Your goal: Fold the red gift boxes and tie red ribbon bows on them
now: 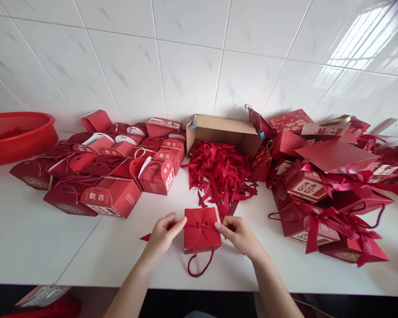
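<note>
A small red box (202, 240) stands near the front edge of the white table, a dark red cord handle (200, 274) hanging toward me. Across its closed top runs a red ribbon (202, 226), crossed at the middle. At the box's left side, my left hand (167, 232) pinches one side of the ribbon between thumb and fingers; a ribbon tip shows left of that hand. On the right, my right hand (236, 232) pinches the other side close to the box corner. Just behind the box lies a pile of loose red ribbons (218, 172), spilling from a cardboard box (225, 126).
Several red boxes with cord handles (111, 196) fill the table's left side. More boxes, some with ribbon bows (313, 223), are stacked at the right. A red plastic basket (20, 145) sits at the far left. Behind everything rises a white tiled wall (188, 62).
</note>
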The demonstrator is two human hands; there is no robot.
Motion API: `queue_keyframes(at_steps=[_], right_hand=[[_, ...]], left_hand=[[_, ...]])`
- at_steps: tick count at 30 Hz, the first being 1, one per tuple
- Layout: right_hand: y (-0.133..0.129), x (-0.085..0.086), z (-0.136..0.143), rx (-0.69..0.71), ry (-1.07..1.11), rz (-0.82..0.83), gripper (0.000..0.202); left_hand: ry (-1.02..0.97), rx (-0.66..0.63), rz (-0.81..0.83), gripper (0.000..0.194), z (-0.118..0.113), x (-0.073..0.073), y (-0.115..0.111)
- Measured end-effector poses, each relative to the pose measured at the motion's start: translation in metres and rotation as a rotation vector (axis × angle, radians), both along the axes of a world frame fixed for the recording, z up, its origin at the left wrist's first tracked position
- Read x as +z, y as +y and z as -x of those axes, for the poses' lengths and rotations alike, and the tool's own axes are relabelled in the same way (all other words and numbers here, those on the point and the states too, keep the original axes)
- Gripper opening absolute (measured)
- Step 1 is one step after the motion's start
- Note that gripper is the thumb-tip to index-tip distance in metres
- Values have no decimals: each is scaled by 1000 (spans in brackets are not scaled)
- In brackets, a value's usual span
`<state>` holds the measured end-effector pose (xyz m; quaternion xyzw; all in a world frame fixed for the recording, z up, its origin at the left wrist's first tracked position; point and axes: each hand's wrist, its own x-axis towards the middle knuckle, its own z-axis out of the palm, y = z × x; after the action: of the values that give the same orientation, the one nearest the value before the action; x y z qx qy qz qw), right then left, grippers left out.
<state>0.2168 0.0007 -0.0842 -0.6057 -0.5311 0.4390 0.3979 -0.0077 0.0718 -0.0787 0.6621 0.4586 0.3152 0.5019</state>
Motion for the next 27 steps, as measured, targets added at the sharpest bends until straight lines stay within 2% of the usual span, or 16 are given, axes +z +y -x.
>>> queue_keyframes(at_steps=[3, 6, 9, 10, 14, 15, 16, 18, 20, 22, 24, 27], right_hand=[[-1, -3, -10, 0, 123, 5, 47], [-4, -6, -18, 36, 373, -12, 39], [-6, -3, -20, 68, 567, -61, 30], [-5, -1, -19, 80, 583, -78, 27], [-1, 14, -6, 141, 578, -121, 18], [0, 17, -2, 162, 581, -128, 17], [0, 19, 1, 180, 579, -136, 16], [1, 22, 6, 197, 538, -146, 19], [0, 22, 8, 183, 431, -155, 31], [1, 22, 10, 170, 287, -167, 45], [3, 22, 13, 168, 173, -180, 37], [7, 23, 19, 106, 87, -234, 19]], left_hand=[[-5, 25, -40, 47, 4, -2, 6], [11, 47, -99, 40, 8, -3, 8], [58, 116, -341, 15, 9, 1, 4], [66, 108, -432, 15, 6, 5, 2], [135, -109, -627, 20, -15, 20, -12], [161, -126, -658, 21, -22, 23, -14], [178, -107, -688, 21, -29, 25, -16], [172, 9, -756, 17, -40, 27, -18], [147, 143, -831, 18, -44, 26, -18], [134, 200, -870, 22, -43, 26, -17], [139, 147, -822, 25, -36, 27, -18], [124, -46, -614, 37, -18, 28, -18]])
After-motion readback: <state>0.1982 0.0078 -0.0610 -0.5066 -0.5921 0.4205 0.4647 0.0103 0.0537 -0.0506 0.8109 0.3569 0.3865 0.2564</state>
